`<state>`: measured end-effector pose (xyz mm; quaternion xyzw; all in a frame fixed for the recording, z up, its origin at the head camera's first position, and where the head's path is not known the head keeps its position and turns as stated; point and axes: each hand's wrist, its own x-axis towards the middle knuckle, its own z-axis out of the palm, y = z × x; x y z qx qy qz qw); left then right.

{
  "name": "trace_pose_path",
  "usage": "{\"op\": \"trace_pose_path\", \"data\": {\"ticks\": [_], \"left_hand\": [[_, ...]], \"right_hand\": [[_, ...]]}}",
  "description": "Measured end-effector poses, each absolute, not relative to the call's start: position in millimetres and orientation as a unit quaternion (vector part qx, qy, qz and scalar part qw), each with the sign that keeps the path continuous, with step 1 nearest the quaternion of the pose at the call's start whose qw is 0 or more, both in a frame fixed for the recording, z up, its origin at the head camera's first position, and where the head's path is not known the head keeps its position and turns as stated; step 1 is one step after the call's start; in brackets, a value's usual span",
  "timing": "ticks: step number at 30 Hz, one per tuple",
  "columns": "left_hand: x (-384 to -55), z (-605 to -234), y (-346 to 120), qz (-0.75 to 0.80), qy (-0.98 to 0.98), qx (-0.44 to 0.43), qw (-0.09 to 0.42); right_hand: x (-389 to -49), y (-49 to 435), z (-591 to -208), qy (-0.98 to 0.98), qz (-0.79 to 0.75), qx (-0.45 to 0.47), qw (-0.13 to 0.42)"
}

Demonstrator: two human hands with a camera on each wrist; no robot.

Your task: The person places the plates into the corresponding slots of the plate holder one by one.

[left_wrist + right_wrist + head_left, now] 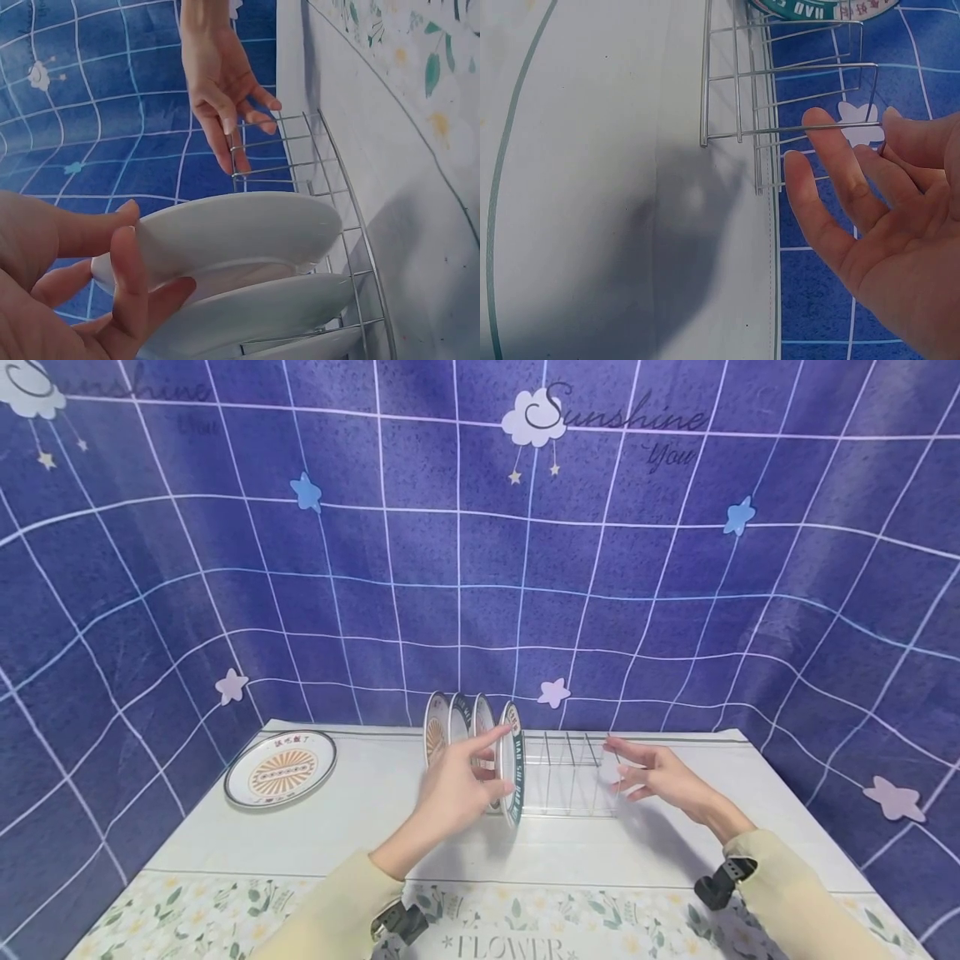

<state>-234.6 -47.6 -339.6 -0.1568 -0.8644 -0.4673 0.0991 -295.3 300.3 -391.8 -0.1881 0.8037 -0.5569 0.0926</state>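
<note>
In the head view a plate with a green lettered rim stands on edge in a silver wire dish rack. My left hand grips it by its left side, thumb and fingers at its edge. The left wrist view shows the pale underside of this plate between my fingers. Just left of it, several more plates stand upright, partly hidden by my left hand. At the rack's right end, my right hand pinches a corner of the wire between thumb and finger, its other fingers spread.
One more plate, with an orange sunburst, lies flat at the left of the white tabletop. A blue grid-patterned curtain hangs behind and along the sides. A flowered cloth strip runs along the front.
</note>
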Motion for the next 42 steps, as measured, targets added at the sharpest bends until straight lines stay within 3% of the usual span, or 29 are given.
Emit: {"op": "trace_pose_path", "data": {"ticks": [25, 42], "left_hand": [[-253.2, -333.5, -33.3, -0.434, -0.881, -0.155, 0.106], [-257.1, -331.8, -26.3, -0.461, -0.874, -0.138, 0.073]], "right_hand": [[-296.4, 301.6, -393.0, 0.806, -0.555, -0.187, 0.090], [-295.5, 300.4, -391.2, 0.807, -0.552, -0.187, 0.093]]}}
